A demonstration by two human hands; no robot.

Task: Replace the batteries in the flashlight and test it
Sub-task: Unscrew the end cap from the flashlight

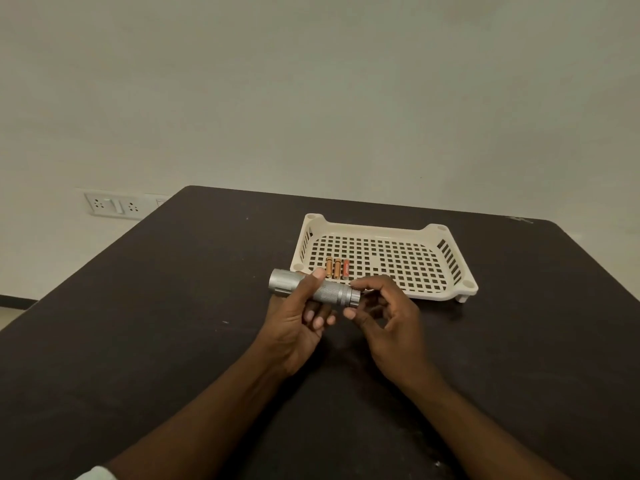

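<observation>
**One flashlight in two hands, three batteries in one tray**

Against a plain pale wall (311, 81), one dark desk (138, 323) fills the lower part of the view, its matte top marked by a few small light specks. On the wall to the left, just past the desk's far corner, sits one white socket plate (111, 205) with a switch between its outlets.

On the far right part of the desk stands one cream plastic tray (408, 225) with a perforated grid floor and slotted sides. In its near left corner lie three small batteries (337, 268), side by side and touching or nearly so: two orange-gold, one red.

Just in front of the tray, above the desk, one silver flashlight (325, 292) lies roughly level, wide head to the left, tail cap to the right. The left hand (298, 327) grips its knurled barrel, thumb over the top and fingers curled beneath. The right hand (388, 320) pinches the tail cap between thumb and forefinger, the other fingers loosely curled.
</observation>
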